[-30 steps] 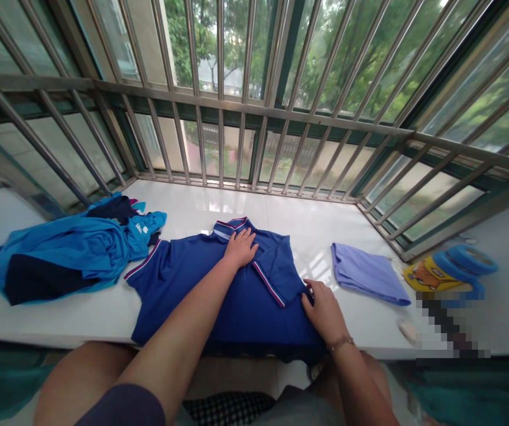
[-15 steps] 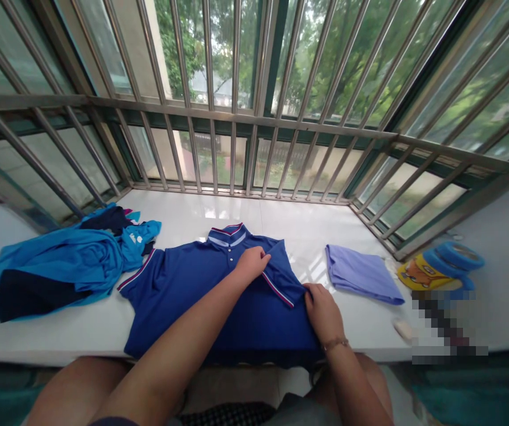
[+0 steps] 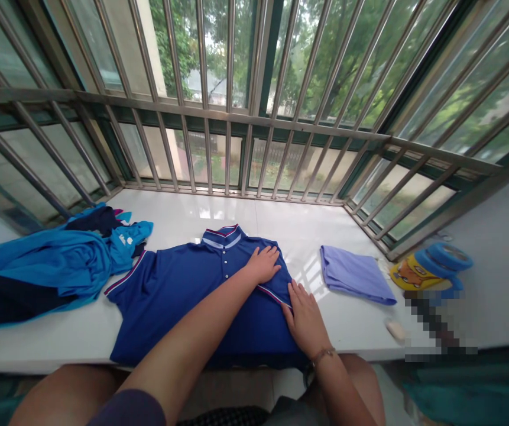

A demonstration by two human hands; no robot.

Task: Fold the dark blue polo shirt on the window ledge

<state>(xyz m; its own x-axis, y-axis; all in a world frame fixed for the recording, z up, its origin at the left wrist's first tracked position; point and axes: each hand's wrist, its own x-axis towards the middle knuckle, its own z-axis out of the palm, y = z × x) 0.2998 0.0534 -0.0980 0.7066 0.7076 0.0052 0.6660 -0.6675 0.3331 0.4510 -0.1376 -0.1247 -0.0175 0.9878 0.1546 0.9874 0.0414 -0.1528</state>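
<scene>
A dark blue polo shirt [image 3: 183, 290] with a red-and-white trimmed collar lies face up on the white sill [image 3: 236, 216], its right sleeve folded in over the chest. My left hand [image 3: 263, 264] rests flat on the folded sleeve near the collar. Beside it, my right hand [image 3: 304, 318] presses flat on the shirt's right edge, fingers spread. Neither hand holds anything.
A heap of light blue and navy clothes [image 3: 45, 263] lies at the left. A folded lilac cloth [image 3: 354, 275] sits to the right, with a blue-and-yellow object [image 3: 431, 266] and a small white piece [image 3: 396, 329] beyond it. Metal window bars [image 3: 236, 118] enclose the sill.
The right sleeve has been folded further in and laid flat. Both hands went from pinching the sleeve to pressing flat on the shirt; my right hand moved left.
</scene>
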